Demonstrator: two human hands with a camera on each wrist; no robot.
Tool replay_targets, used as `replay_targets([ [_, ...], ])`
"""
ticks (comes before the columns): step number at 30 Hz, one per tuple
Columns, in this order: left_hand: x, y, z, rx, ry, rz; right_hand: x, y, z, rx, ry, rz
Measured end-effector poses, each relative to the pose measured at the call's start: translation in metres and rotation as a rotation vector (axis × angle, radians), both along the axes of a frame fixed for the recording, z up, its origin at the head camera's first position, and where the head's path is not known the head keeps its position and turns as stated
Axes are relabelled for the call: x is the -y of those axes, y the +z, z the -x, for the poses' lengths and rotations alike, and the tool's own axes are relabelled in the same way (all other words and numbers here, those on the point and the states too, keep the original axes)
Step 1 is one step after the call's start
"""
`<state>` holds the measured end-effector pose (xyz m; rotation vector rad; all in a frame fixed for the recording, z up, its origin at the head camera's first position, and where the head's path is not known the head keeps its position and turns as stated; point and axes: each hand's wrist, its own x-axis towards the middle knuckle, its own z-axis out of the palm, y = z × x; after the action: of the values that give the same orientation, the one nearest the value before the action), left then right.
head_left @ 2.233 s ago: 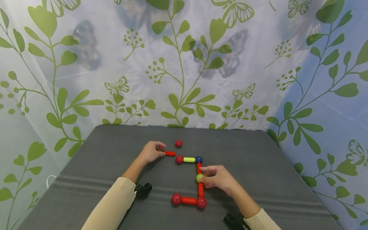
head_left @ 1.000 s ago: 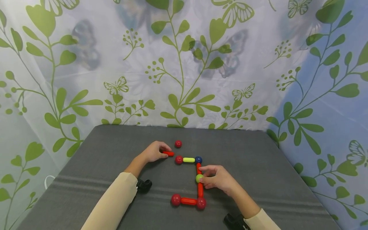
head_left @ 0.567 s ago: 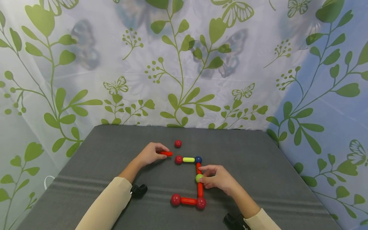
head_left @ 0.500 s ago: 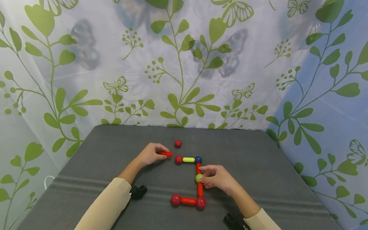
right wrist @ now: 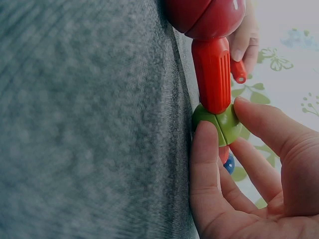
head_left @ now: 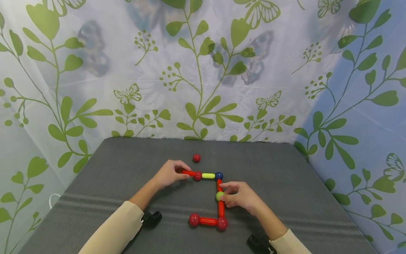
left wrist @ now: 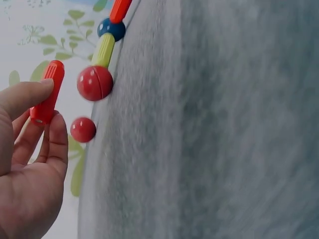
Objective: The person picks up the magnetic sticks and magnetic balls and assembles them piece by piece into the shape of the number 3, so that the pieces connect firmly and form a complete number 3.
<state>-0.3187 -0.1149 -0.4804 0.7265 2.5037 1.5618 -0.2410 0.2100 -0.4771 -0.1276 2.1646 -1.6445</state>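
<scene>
My left hand (head_left: 170,174) pinches a red magnetic rod (left wrist: 48,92) between thumb and fingers. In the head view the rod's right end is right at a red ball (head_left: 197,176); the left wrist view shows a gap between them. From that ball a yellow rod (head_left: 208,175) runs to a blue ball (head_left: 219,175). Red rods and a green ball (right wrist: 217,123) lead down to a larger red ball (head_left: 222,223), then a red rod (head_left: 208,221) leads left to another red ball (head_left: 194,219). My right hand (head_left: 241,197) holds the green ball between thumb and fingers.
A loose red ball (head_left: 196,157) lies behind the chain. All the pieces are on a grey cloth-covered table (head_left: 285,183). A leaf-and-butterfly patterned curtain (head_left: 203,77) hangs behind and beside it. Black wrist devices (head_left: 151,219) sit near both cuffs.
My left hand first drew the red rod a little left, then brought it right and nearer, up to the end red ball of the chain. My right hand has stayed at the green ball.
</scene>
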Motion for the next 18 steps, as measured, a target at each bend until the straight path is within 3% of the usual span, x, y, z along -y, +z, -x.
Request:
replay_targets([
  [10, -0.012, 0.005, -0.015, 0.024, -0.026, -0.032, 0.001, 0.003, -0.002, 0.004, -0.011, -0.011],
  [18, -0.024, 0.001, -0.025, 0.093, -0.025, -0.030, 0.002, 0.005, -0.002, 0.006, -0.015, -0.019],
])
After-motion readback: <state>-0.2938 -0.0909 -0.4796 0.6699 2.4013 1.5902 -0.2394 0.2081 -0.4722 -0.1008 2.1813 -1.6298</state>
